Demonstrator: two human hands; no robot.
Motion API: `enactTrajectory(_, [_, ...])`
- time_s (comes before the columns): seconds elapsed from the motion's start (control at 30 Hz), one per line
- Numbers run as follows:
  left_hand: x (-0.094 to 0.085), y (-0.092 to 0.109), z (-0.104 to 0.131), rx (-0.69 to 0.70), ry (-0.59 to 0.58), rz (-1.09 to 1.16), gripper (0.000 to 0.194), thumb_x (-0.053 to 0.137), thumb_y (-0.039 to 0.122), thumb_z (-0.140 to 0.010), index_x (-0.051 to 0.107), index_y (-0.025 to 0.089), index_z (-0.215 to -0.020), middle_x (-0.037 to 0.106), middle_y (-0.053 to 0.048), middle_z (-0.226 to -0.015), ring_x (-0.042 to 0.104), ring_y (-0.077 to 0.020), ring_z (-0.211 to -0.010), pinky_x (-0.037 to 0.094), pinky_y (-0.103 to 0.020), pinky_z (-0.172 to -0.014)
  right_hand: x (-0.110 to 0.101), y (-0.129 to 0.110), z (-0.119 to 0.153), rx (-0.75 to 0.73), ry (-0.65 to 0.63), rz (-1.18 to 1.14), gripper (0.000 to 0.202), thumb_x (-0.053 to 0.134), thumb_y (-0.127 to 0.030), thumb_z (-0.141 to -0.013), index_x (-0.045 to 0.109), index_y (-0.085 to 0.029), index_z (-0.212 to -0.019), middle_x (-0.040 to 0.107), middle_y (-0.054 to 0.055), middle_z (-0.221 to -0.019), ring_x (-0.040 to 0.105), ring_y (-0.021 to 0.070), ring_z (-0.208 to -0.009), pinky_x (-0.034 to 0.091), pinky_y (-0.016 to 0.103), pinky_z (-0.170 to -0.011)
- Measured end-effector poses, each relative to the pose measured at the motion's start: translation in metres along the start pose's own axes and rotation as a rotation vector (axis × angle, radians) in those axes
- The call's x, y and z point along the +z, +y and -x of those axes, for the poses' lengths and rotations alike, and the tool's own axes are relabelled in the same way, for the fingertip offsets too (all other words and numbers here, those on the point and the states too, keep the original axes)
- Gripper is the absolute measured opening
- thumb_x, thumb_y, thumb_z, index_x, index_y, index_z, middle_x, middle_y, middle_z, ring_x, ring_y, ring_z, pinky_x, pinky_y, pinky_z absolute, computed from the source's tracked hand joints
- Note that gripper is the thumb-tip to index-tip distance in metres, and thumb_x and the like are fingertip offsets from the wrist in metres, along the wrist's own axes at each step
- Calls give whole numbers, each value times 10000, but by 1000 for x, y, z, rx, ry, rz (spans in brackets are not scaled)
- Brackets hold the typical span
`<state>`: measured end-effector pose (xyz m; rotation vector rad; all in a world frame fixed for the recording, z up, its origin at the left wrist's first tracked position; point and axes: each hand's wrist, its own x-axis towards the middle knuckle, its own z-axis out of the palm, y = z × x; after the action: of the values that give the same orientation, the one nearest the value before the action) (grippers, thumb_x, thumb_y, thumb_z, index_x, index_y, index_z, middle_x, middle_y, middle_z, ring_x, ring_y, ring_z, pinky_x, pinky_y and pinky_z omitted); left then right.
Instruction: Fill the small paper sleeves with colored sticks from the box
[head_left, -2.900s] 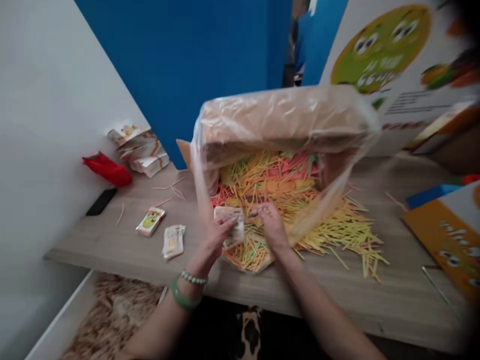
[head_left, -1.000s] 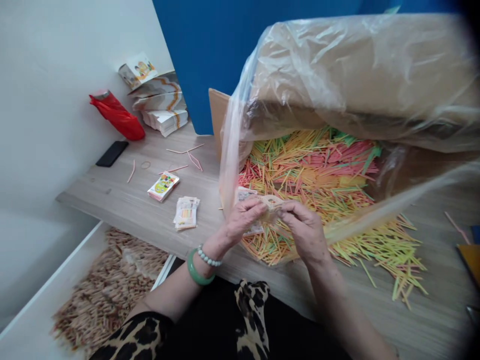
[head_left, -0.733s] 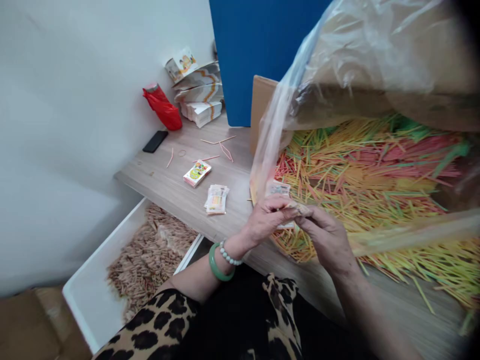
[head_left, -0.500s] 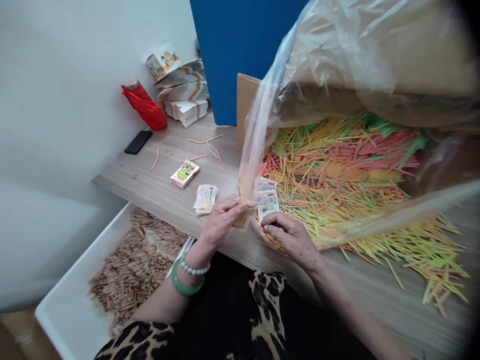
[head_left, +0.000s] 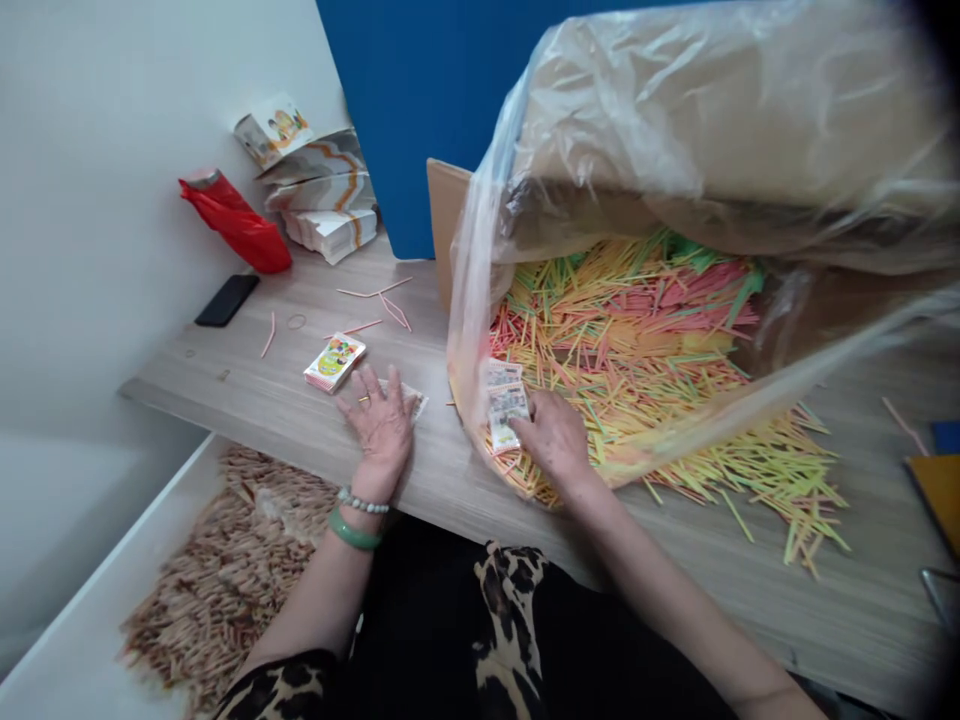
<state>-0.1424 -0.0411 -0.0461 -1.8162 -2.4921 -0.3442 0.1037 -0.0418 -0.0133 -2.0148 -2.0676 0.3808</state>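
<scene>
My left hand [head_left: 381, 425] lies spread on a small pile of printed slips [head_left: 415, 400], palm down and partly covering it. Just beyond its fingertips sits a neat stack of colourful printed cards [head_left: 334, 360]. My right hand [head_left: 556, 432] is at the mouth of the clear plastic bag [head_left: 469, 330], with curled fingers and its thumb on the edge of printed slips [head_left: 507, 408]. Those slips rest on loose paper-thin straws [head_left: 637, 360] in yellow, pink and green. The undersides of the right fingers are hidden.
A cardboard box [head_left: 448, 225] holds the bag, and straws spill onto the table [head_left: 255, 385]. Farther left are a black phone [head_left: 226, 300], a red-wrapped item [head_left: 240, 225] and stacked printed cartons [head_left: 330, 230]. A white bin [head_left: 97, 610] full of small brownish sticks stands below the table edge.
My left hand has left the bag's edge and moved left onto the small pile of slips, its fingers spreading. My right hand stays by the slips at the bag. The view has shifted right.
</scene>
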Motion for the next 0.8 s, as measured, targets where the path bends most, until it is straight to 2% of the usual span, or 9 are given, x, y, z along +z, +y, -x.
enactTrajectory(0.07, [-6, -1, 0, 5, 54, 55, 587, 496, 351, -1001, 430, 123, -1538, 279, -288, -1646, 194, -435, -1552, 85, -714, -1194, 3, 4, -3, -6, 24, -104, 130, 525, -255, -842, 639, -216, -791, 688, 62, -845, 581, 220, -803, 375, 311, -695])
enactTrajectory(0.13, [-17, 3, 3, 25, 129, 179, 539, 495, 351, -998, 517, 97, -1472, 334, -288, -1620, 311, -424, -1506, 175, -654, -1207, 3, 11, -3, -31, 39, -188, 179, 490, -219, -840, 634, -222, -732, 691, 54, -812, 583, 214, -777, 376, 307, -675])
enactTrajectory(0.2, [-30, 14, 11, 76, 187, 365, 443, 491, 366, -997, 656, 113, -1320, 492, -262, -1516, 493, -382, -1372, 341, -559, -1159, 1, 19, -3, -59, 51, -241, 248, 456, -201, -853, 667, -223, -725, 705, 55, -810, 598, 216, -783, 403, 312, -698])
enactTrajectory(0.27, [-44, 33, 20, 178, 178, 579, 353, 501, 372, -993, 750, 161, -1126, 664, -198, -1286, 622, -314, -1167, 465, -465, -1050, -2, 27, -3, -98, 57, -269, 316, 428, -175, -860, 734, -235, -806, 730, 51, -842, 621, 223, -820, 438, 322, -757])
enactTrajectory(0.37, [-59, 70, 31, 339, 48, 846, 260, 580, 360, -964, 775, 208, -1046, 722, -114, -1058, 656, -243, -993, 512, -382, -950, -11, 35, -1, -145, 96, -310, 402, 435, -158, -854, 781, -264, -1028, 766, 52, -979, 644, 239, -939, 460, 357, -880])
enactTrajectory(0.5, [-63, 113, 28, 294, -113, 1108, 415, 797, 310, -792, 736, 218, -1192, 708, -98, -1146, 627, -225, -992, 512, -367, -927, -25, 35, 5, -152, 120, -645, 338, 459, -239, -894, 787, -243, -975, 755, 64, -966, 655, 235, -940, 487, 356, -875])
enactTrajectory(0.6, [-57, 133, 19, 269, -391, 1392, 213, 831, 289, -714, 794, 188, -898, 729, -74, -976, 632, -208, -931, 520, -349, -877, -38, 38, 8, -252, -44, -865, 287, 493, -314, -924, 771, -251, -958, 739, 27, -915, 658, 212, -883, 503, 342, -838])
enactTrajectory(0.7, [-50, 140, 15, 93, -636, 1602, 152, 810, 304, -707, 738, 171, -698, 694, -36, -744, 615, -165, -731, 519, -318, -718, -56, 62, 0, -259, -44, -643, 252, 516, -265, -905, 750, -226, -988, 734, 41, -936, 647, 219, -895, 499, 348, -858])
enactTrajectory(0.8, [-47, 139, 17, -88, -591, 1610, 233, 819, 282, -693, 636, 176, -596, 623, 12, -634, 538, -118, -608, 456, -269, -607, -75, 96, -18, -53, 123, -70, 315, 474, -162, -890, 715, -130, -1090, 706, 162, -1091, 600, 296, -1068, 451, 415, -959])
